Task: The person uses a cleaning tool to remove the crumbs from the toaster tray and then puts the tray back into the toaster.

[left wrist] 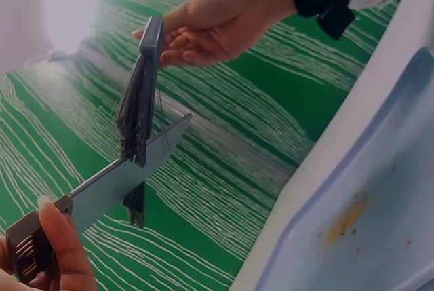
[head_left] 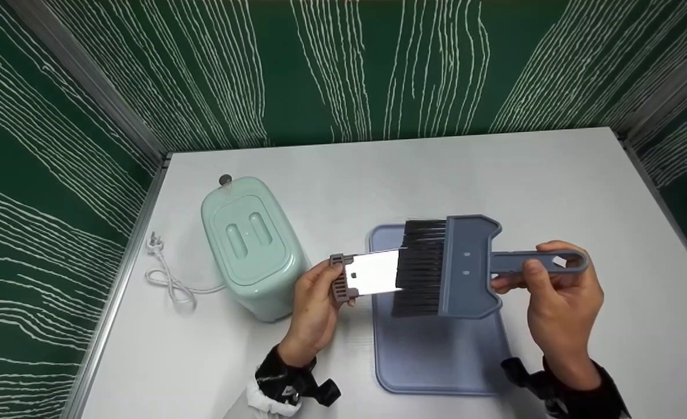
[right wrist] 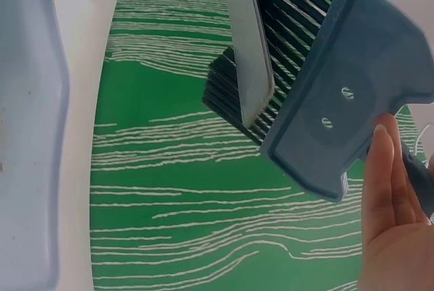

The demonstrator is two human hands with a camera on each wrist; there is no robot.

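Observation:
My left hand [head_left: 315, 308] pinches the brown slotted end of a flat metal crumb tray [head_left: 374, 272] between thumb and fingers. Its bright plate points right, above a blue-grey serving tray [head_left: 436, 369]. My right hand [head_left: 566, 305] holds a blue-grey hand brush [head_left: 471, 265] by its handle, thumb on top. Dark bristles [head_left: 422, 267] overlap the free end of the crumb tray. In the left wrist view the bristles [left wrist: 135, 121] reach down on both sides of the metal plate [left wrist: 122, 186]. Yellowish crumbs [left wrist: 346, 221] lie on the serving tray.
A mint-green toaster [head_left: 250, 233] with a lid over its top stands left of my left hand. Its white cord [head_left: 172, 282] and plug [head_left: 155, 241] lie on the white table [head_left: 332, 192]. Green, white-streaked panels [head_left: 390, 70] rise behind the table.

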